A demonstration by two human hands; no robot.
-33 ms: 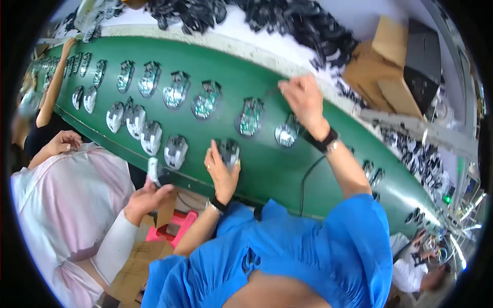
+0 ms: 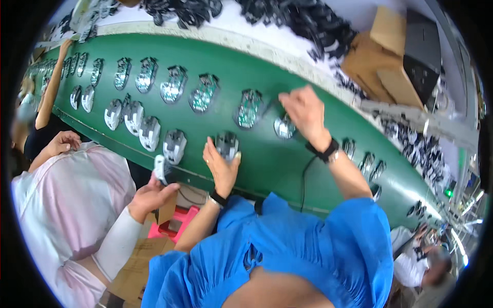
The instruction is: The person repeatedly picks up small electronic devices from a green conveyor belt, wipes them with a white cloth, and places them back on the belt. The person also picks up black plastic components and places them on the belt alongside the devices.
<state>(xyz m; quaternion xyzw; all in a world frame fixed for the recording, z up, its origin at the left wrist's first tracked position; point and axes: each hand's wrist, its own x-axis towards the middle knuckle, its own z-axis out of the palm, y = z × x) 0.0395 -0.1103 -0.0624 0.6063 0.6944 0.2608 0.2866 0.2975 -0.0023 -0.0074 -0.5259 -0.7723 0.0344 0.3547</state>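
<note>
The left hand (image 2: 221, 163) cups a grey mouse shell (image 2: 227, 145) at the near edge of the green belt (image 2: 287, 159). The right hand (image 2: 304, 114) pinches a silvery mouse base (image 2: 284, 127) farther along. Rows of open mice (image 2: 174, 84) lie leftward; a neighbour's hand (image 2: 150, 195) holds a white part (image 2: 160, 168).

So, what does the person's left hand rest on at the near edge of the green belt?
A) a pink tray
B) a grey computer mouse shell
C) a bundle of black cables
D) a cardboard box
B: the left hand lies against a grey mouse shell on the green conveyor belt, while the right hand reaches to another piece farther up the belt.
</note>
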